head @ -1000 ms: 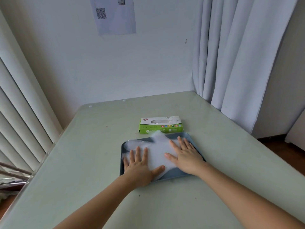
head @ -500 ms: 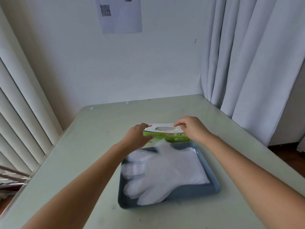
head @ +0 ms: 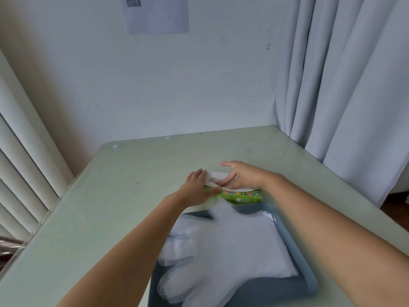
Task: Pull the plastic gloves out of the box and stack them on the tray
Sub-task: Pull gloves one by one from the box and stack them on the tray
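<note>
We are pressing our left hand (head: 197,189) flat on the left end of the box (head: 241,195), fingers fairly straight, while our right hand (head: 245,177) is reaching straight fingers into the slot, thumb splayed — nothing visibly pinched. The gloves (head: 232,244) are lying stacked on the tray (head: 308,282), just before the box. A hasty tug is risking several coming out together, or the box lifting.

The tray (head: 272,289) and plastic gloves (head: 225,247) are cut off by the bottom edge. The glove stack is smeared, layers uncountable. The left hand (head: 197,189) hides the left end of the box (head: 241,194). Fingers (head: 228,181) of the right hand (head: 243,176) on the box top: pinching a glove or not, cannot tell. Box print unreadable; wall sheet (head: 159,16) cropped at top.
</note>
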The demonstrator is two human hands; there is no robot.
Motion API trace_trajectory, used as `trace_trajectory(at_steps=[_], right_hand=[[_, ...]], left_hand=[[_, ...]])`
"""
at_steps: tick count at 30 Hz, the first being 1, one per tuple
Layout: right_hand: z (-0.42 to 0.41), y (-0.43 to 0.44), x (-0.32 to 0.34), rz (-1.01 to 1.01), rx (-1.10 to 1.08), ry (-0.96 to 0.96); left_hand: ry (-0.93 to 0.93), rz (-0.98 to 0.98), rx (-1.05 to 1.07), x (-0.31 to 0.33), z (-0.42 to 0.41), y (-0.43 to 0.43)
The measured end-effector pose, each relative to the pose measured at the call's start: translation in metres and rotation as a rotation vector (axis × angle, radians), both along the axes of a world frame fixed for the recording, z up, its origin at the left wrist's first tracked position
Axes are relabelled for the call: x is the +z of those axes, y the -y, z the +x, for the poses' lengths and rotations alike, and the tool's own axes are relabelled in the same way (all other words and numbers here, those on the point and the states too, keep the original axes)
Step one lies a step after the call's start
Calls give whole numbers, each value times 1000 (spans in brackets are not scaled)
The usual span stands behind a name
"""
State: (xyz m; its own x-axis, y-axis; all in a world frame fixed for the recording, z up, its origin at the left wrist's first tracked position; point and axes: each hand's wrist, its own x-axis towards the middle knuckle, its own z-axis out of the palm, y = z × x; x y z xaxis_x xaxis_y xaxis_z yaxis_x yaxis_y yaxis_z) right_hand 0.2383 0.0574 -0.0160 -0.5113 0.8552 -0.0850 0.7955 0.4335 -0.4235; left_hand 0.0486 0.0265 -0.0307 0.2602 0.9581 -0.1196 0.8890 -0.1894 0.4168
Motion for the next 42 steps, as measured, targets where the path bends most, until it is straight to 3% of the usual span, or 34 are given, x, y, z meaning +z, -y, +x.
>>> trace_trajectory(at_steps=[5,11,22,30,33,36,40,42], right_hand=[[0,-4,-8,143,-38,-80],[1,7,-20,298,-7,-159],[2,11,-18,162,-137,-451],[-13,13,1,428,-92,-296],[-14,10,-3,506,-146,-326],[-11,8,-13,405,-268,-453],[-2,12,-10,107,-308,-594],[1,19,-7,140,-304,-580]], left_hand=[[-49,19,-1,3,-1,-6],[44,2,10,-7,-3,-5],[91,-47,23,-8,-3,-8],[72,-37,49,-6,0,-7],[72,-30,58,-8,0,-7],[66,-12,67,-10,0,-8],[85,2,73,-13,0,-8],[87,6,76,-13,0,-7]])
